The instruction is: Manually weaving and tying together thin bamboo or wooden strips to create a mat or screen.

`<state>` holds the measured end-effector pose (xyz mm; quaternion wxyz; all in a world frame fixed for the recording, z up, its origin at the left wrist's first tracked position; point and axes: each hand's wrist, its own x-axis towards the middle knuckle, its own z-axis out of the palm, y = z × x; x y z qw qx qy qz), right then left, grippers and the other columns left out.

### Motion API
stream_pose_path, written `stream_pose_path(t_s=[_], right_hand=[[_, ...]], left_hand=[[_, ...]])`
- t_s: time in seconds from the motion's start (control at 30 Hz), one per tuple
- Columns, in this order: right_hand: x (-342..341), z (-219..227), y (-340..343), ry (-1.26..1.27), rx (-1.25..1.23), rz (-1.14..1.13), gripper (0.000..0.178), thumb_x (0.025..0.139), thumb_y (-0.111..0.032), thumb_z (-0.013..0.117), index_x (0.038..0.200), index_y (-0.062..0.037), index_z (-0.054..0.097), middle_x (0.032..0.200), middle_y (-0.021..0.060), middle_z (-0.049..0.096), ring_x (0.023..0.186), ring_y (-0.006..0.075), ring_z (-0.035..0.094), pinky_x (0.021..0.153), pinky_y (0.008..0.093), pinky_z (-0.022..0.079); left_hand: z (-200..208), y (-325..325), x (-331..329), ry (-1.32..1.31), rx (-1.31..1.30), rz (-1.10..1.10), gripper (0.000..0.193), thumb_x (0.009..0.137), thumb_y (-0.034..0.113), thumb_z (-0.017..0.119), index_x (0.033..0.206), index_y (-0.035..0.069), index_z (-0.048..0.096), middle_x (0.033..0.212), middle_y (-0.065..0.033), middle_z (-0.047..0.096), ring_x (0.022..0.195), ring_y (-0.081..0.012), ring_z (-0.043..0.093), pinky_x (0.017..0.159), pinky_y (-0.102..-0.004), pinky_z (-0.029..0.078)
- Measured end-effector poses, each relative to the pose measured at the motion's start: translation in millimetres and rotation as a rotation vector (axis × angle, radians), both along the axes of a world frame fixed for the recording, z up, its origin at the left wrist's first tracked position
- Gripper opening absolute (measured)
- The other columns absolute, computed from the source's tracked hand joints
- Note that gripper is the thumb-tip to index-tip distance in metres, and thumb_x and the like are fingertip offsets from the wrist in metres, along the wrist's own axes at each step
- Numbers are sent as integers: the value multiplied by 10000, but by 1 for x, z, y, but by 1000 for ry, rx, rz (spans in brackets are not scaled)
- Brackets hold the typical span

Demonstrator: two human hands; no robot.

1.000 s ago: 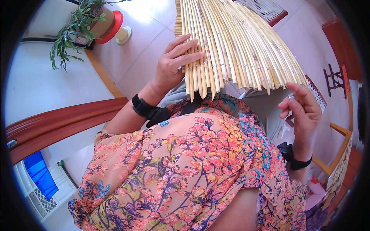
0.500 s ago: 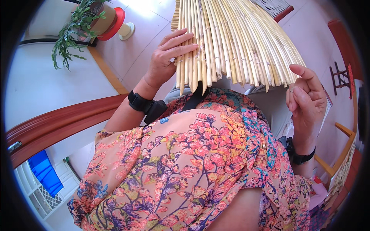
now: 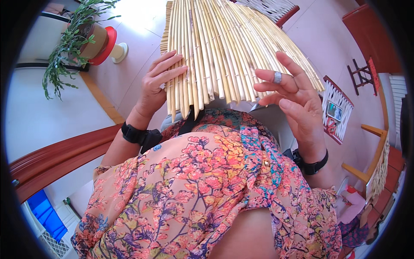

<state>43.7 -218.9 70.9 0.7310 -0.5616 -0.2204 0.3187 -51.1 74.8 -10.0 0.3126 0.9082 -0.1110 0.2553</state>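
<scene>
A mat of pale straw-coloured reed stalks (image 3: 215, 47), tied side by side with thread, spreads away from my lap. Its near ends are uneven, a few of them pointed. My left hand (image 3: 156, 84) grips the mat's left edge, fingers lying over the top stalks and the thumb hidden. Above the right part of the near edge is my right hand (image 3: 299, 101), with fingers spread and a metal ring on one. Nothing shows between those fingers. Whether they touch the stalks, I cannot tell.
On the right, a white-strapped stool (image 3: 338, 103) carries a phone (image 3: 334, 111); a wooden chair frame (image 3: 362, 172) is nearer. A person (image 3: 355, 222) shows at the lower right. A potted plant (image 3: 64, 52) on a red-topped stand and a red-brown rail (image 3: 64, 149) are on the left.
My right hand has moved left from the mat's right corner to over its near edge, and its curled fingers have spread. My left hand keeps its hold. The whole view has shifted.
</scene>
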Motion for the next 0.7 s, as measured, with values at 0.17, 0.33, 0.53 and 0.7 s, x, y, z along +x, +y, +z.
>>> stream_pose_path(t_s=[0.17, 0.33, 0.53, 0.7], right_hand=[[4, -7, 3, -5, 24, 76, 623, 818, -41, 514, 1382, -17, 251, 1217, 170, 526, 1046, 221, 558, 845, 327, 459], [5, -17, 3, -105, -145, 144, 493, 842, -23, 514, 1314, 1, 373, 1172, 136, 543, 1032, 183, 549, 864, 307, 455], [8, -26, 7, -118, -308, 116, 358, 862, -10, 520, 1217, 3, 477, 1083, 94, 572, 928, 128, 565, 821, 251, 471], [10, -26, 10, -101, -329, 114, 328, 869, -35, 528, 1194, -6, 497, 1042, 77, 589, 898, 111, 568, 745, 224, 477]], left_hand=[[6, 0, -6, 38, 52, 31, 322, 744, -5, 595, 1039, 104, 667, 1156, -105, 588, 1128, -310, 509, 945, -377, 423], [8, -7, -13, 40, 10, 100, 346, 762, -56, 529, 1044, 96, 660, 1142, -114, 591, 1124, -315, 512, 943, -381, 420], [19, -28, -28, 92, -967, 325, 362, 858, 47, 537, 1208, -30, 484, 1076, -141, 588, 1058, -207, 550, 874, -338, 442], [22, -21, -36, 581, -1371, 339, 468, 834, 220, 633, 1164, -61, 456, 1011, -120, 590, 896, -143, 584, 764, -270, 467]])
